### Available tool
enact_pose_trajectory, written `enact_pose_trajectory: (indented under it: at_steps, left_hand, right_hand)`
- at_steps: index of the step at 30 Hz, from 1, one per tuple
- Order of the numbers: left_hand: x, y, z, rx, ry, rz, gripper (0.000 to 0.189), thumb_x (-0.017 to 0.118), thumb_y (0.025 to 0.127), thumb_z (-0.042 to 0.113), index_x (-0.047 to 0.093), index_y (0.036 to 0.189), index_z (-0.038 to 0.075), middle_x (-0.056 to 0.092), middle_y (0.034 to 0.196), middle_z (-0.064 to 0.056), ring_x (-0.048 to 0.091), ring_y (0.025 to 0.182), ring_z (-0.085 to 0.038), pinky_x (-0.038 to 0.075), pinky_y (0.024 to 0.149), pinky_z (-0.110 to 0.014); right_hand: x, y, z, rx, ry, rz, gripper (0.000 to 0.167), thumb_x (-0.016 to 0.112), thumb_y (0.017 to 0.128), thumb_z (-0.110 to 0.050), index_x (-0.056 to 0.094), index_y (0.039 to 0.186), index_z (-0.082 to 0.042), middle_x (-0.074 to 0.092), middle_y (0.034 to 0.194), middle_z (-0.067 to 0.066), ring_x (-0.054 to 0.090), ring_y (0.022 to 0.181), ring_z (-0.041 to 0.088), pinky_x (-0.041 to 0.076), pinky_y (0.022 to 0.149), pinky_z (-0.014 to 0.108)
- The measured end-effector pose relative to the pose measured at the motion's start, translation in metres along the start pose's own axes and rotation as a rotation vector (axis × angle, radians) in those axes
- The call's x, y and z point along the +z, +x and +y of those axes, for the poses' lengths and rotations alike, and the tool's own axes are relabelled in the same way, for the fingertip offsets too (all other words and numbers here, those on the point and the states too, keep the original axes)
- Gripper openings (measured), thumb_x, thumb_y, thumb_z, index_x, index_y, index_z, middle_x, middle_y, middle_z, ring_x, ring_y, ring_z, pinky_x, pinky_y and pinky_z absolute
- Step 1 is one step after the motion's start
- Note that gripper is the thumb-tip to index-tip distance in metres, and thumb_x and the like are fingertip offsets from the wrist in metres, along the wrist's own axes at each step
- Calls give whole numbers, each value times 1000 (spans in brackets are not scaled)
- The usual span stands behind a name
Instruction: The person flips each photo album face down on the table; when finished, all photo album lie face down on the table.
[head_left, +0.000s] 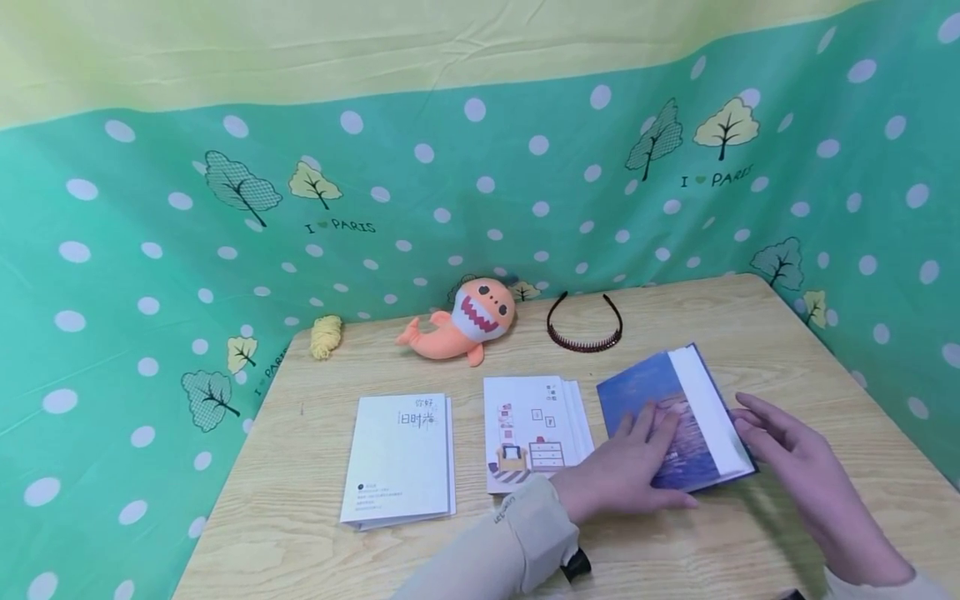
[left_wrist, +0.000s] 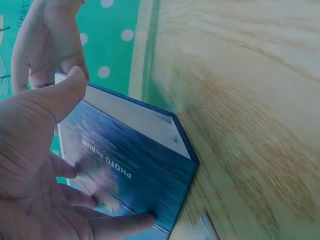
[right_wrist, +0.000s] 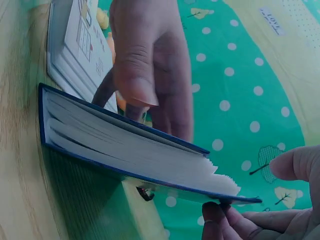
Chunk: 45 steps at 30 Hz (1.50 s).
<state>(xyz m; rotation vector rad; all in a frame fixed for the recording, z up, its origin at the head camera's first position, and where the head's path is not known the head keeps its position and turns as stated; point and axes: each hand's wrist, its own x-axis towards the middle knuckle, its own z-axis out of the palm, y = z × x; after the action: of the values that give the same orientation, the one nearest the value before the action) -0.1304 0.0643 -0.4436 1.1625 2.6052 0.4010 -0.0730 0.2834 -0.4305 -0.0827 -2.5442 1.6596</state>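
Observation:
A blue photo album (head_left: 637, 392) lies on the right part of the table, its right side raised and the white pages (right_wrist: 125, 145) showing between its covers. My left hand (head_left: 633, 458) rests spread on the front cover, over the printed words "PHOTO ALBUM" (left_wrist: 120, 170). At the album's right edge is my right hand (head_left: 795, 462). In the right wrist view, the right fingers (right_wrist: 240, 220) touch the underside of the back cover, while the thumb (right_wrist: 290, 165) stands apart from it.
White books or albums with a furniture drawing (head_left: 525, 425) lie left of the blue album, and another white album (head_left: 397, 458) lies farther left. Behind them are an orange shark plush (head_left: 450, 333), a dark toothed headband (head_left: 585, 343) and a yellow yarn bundle (head_left: 326, 337). A green dotted curtain (head_left: 420, 200) encloses the table.

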Motion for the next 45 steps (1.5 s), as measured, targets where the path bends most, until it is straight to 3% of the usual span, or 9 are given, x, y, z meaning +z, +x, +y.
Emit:
enact_pose_trajectory:
  at_steps: [6,11,15,19,25,32,38,45]
  left_hand:
    - [-4,-2,5,-19,-79,34,107,51,83,73,-16,153,28,-1,163,-11,18,145,-34,33,111,-37]
    - [-7,-4,8,-14,-102,98,111,56,83,70,-20,152,27,2,163,-14,26,142,-38,38,108,-38]
    - [-8,-4,9,-15,-125,147,115,61,81,69,-24,150,32,-8,162,-14,26,141,-39,40,106,-39]
    - [-9,-5,8,-2,-133,199,115,65,80,66,-23,149,37,-16,160,-18,25,142,-36,41,105,-37]
    - [-11,-8,6,7,-111,243,108,67,83,59,-16,150,43,-13,159,-26,33,138,-37,48,97,-34]
    - [-10,-10,2,11,-149,294,107,72,79,57,-1,155,41,-4,160,-25,39,135,-34,49,94,-31]
    - [-12,-12,0,-3,-172,309,105,76,76,52,6,154,41,1,160,-26,44,131,-35,51,90,-29]
    - [-11,-13,-1,0,-181,323,106,76,75,48,7,154,40,2,160,-26,43,133,-35,51,88,-27]
  right_hand:
    - [5,0,-6,-46,13,-11,55,49,103,-17,30,147,10,56,114,-27,53,102,-10,49,77,12]
    - [10,0,-11,-80,42,-28,52,48,103,-15,31,148,6,56,118,-23,55,103,-6,50,78,13]
    - [15,-1,-16,-150,69,-50,47,45,104,-9,35,148,2,58,121,-19,59,102,-2,52,77,16]
    - [21,-2,-22,-209,57,-71,43,40,105,-9,39,147,0,58,124,-15,60,102,1,52,77,19]
    - [27,0,-27,-278,102,-109,41,35,105,-5,39,145,3,58,128,-11,60,105,5,53,78,22]
    - [29,1,-24,-245,217,-178,40,31,106,-7,35,144,3,59,129,-6,61,107,9,52,81,23]
    - [31,3,-15,-234,184,-269,39,31,107,-9,39,143,5,52,135,-12,57,112,5,52,84,25]
    - [33,4,3,-244,146,-341,40,34,106,-6,39,143,9,46,136,-27,50,116,-7,46,87,15]
